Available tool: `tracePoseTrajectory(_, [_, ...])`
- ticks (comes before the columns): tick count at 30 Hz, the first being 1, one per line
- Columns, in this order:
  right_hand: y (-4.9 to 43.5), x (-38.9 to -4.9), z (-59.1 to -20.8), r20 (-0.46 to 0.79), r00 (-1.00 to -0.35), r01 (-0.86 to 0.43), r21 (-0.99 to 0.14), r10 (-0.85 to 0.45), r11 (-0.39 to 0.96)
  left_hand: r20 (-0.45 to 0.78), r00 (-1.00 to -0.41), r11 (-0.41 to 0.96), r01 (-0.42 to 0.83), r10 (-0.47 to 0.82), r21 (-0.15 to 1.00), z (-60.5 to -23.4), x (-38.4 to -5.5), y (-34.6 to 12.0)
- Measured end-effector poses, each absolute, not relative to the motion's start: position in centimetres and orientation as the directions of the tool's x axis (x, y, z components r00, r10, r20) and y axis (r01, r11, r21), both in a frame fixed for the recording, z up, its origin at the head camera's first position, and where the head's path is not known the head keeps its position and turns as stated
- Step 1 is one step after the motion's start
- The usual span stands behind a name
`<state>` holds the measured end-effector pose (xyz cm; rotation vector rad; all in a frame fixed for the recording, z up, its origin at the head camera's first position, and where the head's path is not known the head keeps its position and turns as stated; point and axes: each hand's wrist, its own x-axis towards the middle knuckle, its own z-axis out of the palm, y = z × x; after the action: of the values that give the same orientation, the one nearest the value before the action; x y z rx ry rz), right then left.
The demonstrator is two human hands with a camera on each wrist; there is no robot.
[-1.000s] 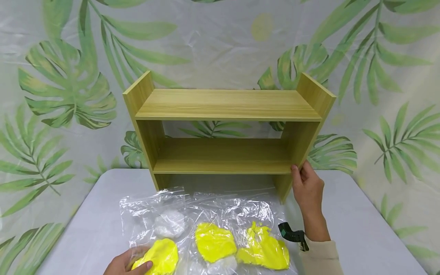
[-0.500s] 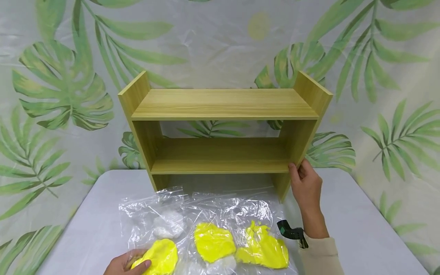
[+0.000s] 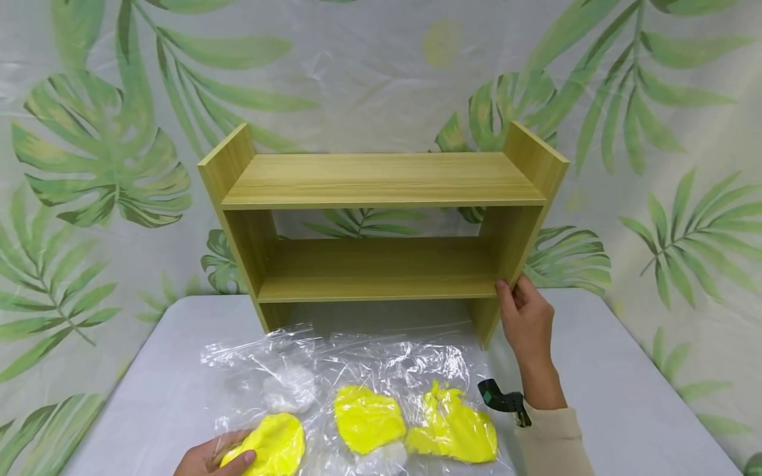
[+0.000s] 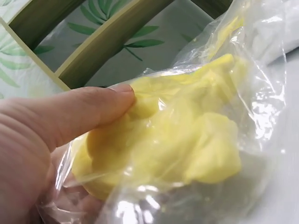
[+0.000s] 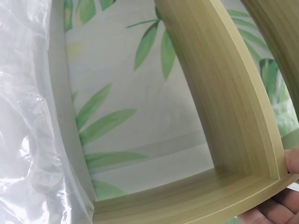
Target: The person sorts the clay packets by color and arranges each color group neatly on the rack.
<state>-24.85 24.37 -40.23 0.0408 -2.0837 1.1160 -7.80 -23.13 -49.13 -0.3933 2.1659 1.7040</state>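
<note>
- left hand (image 3: 208,456), nearest: thumb over the near yellow lump (image 3: 275,444), fingers curled beneath; the lump sits in clear plastic film (whether film lies between thumb and lump cannot be told).
- risk, judged: the lump looks soft; too hard a pinch could dent it, and slick film could let it slide.
- middle yellow lump (image 3: 369,420) and ragged yellow lump (image 3: 457,426) lie to the right of it, under film; one white lump (image 3: 383,457) shows below the middle one, another white wad (image 3: 290,389) behind the held one.
- clear bags (image 3: 357,347): they overlap, borders hard to trace. risk: lifting one could drag its neighbours, or snag a loose edge.
- black wrist mount (image 3: 503,400), on the right sleeve (image 3: 553,436), is just beside the bags; a sweep leftward could catch film.
- right hand (image 3: 526,324): thumb on the front edge where the lower board meets the side panel, fingers round the outer face.
- wooden shelf (image 3: 383,182): upright on the white table (image 3: 631,377), just beyond the bags. risk: a one-sided tug could skew or tip it.
- in the way: bag tops cover the approach to its feet; whether they touch, unclear.
- farthest: leaf-print cloth (image 3: 369,86) behind the table.
</note>
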Motion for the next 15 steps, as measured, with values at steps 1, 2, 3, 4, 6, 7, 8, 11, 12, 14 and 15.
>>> tracePoseTrajectory(1, [24.4,-24.9,-40.2,0.632,-0.712,-0.357,-0.700,0.305,0.618,-0.436,-0.900,0.206,-0.422,0.026,0.883,-49.0,-7.8,-23.2])
tracePoseTrajectory(2, [24.4,-24.9,-40.3,0.632,-0.712,-0.358,-0.701,0.305,0.617,-0.435,-0.900,0.185,-0.421,0.040,0.888,-48.9,-7.7,-23.2])
tracePoseTrajectory(3, [24.5,-24.9,-40.3,0.633,-0.711,-0.358,-0.701,0.306,0.617,-0.433,-0.900,0.166,-0.419,0.056,0.893,-48.8,-7.7,-23.3])
tracePoseTrajectory(4, [24.5,-24.9,-40.3,0.632,-0.712,-0.357,-0.700,0.305,0.618,-0.432,-0.899,0.149,-0.419,0.071,0.896,-48.7,-7.7,-23.3])
tracePoseTrajectory(6, [24.6,-24.9,-40.3,0.630,-0.714,-0.354,-0.700,0.305,0.620,-0.433,-0.896,0.115,-0.422,0.099,0.899,-48.5,-7.7,-23.3])
tracePoseTrajectory(7, [24.6,-24.8,-40.3,0.630,-0.715,-0.353,-0.700,0.304,0.621,-0.433,-0.895,0.111,-0.423,0.103,0.900,-48.5,-7.7,-23.2])
tracePoseTrajectory(8, [24.6,-24.8,-40.3,0.627,-0.717,-0.351,-0.701,0.303,0.620,-0.430,-0.897,0.115,-0.419,0.103,0.901,-48.3,-7.7,-23.2])
tracePoseTrajectory(11, [24.7,-24.8,-40.3,0.622,-0.724,-0.349,-0.704,0.299,0.618,-0.404,-0.906,0.096,-0.394,0.123,0.914,-47.6,-7.5,-23.0])
tracePoseTrajectory(12, [24.8,-24.8,-40.3,0.623,-0.723,-0.351,-0.703,0.298,0.619,-0.394,-0.910,0.090,-0.385,0.129,0.919,-47.4,-7.4,-23.0])
tracePoseTrajectory(14, [24.8,-24.9,-40.3,0.628,-0.719,-0.358,-0.701,0.298,0.617,-0.374,-0.916,0.075,-0.367,0.145,0.927,-46.9,-7.3,-22.9])
tracePoseTrajectory(15, [24.8,-24.9,-40.3,0.632,-0.716,-0.360,-0.699,0.297,0.619,-0.366,-0.917,0.060,-0.362,0.156,0.930,-46.7,-7.2,-22.9])
